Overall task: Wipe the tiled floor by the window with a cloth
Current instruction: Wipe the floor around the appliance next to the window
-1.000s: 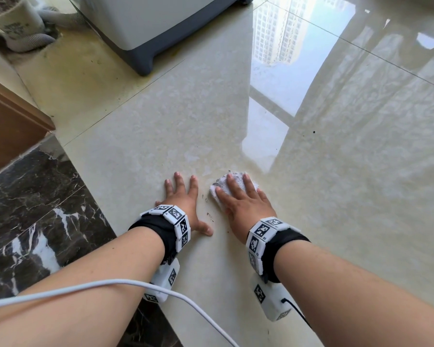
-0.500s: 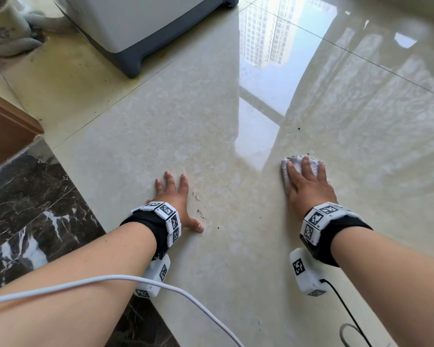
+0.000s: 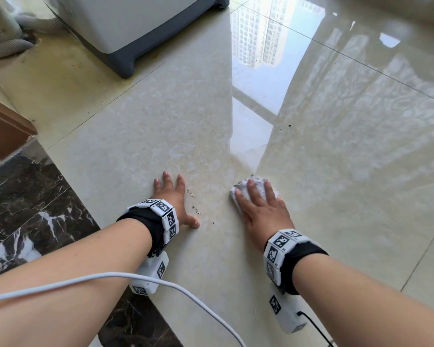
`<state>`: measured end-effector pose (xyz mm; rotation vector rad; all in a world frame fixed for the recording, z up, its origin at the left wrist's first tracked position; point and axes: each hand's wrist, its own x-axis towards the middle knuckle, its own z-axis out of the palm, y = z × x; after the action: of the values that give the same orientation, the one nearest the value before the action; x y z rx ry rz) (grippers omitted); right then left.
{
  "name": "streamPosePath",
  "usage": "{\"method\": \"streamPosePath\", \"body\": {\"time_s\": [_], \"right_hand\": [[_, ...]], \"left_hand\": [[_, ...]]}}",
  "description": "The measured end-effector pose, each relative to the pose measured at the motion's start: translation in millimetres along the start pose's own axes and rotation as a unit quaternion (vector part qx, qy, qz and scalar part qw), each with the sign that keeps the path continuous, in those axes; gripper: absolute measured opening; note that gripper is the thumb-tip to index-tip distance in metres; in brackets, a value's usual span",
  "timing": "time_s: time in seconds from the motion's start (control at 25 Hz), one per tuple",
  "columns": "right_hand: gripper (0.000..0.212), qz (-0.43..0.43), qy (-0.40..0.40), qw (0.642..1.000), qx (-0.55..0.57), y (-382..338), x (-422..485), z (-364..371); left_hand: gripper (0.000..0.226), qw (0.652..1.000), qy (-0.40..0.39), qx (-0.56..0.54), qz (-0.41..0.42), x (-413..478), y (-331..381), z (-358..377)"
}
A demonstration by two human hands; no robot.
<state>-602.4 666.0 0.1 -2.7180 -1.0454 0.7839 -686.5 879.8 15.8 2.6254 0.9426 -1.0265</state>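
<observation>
Wiping stroke — right hand (image 3: 263, 212), fingers flat, presses cloth (image 3: 258, 188) on floor (image 3: 336, 171); left hand (image 3: 175, 199) flat, empty, braces. Next, likely: sweep over grit (image 3: 195, 210) between hands.

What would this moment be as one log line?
right hand: presses cloth on floor | left hand: flat on floor | dirt specks: between hands

Left hand (image 3: 173, 200) and right hand (image 3: 264, 212) both palm-down, fingers (image 3: 252, 188) straight and slightly spread
</observation>
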Motion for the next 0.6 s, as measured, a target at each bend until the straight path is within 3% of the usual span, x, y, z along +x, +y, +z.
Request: {"method": "streamPosePath", "body": {"time_s": [0.2,0.32,0.44,0.6], "right_hand": [[0.064,-0.095,-0.052,0.993,-0.04,-40,-11,25],[0.063,-0.105,-0.058,0.991,-0.052,-51,-7,25],[0.059,-0.074,-0.049,0.995,-0.038,-53,3,16],[0.053,0.031,-0.004,0.999,0.008,-36,14,2]], "left_hand": [[0.132,0.999,0.013,0.001,0.031,-5,-7,8],[0.129,0.998,0.021,-0.006,0.052,0,-9,1],[0.127,0.996,0.031,0.009,0.083,7,-6,-13],[0.128,0.992,0.02,0.041,0.12,20,-5,-23]]}}
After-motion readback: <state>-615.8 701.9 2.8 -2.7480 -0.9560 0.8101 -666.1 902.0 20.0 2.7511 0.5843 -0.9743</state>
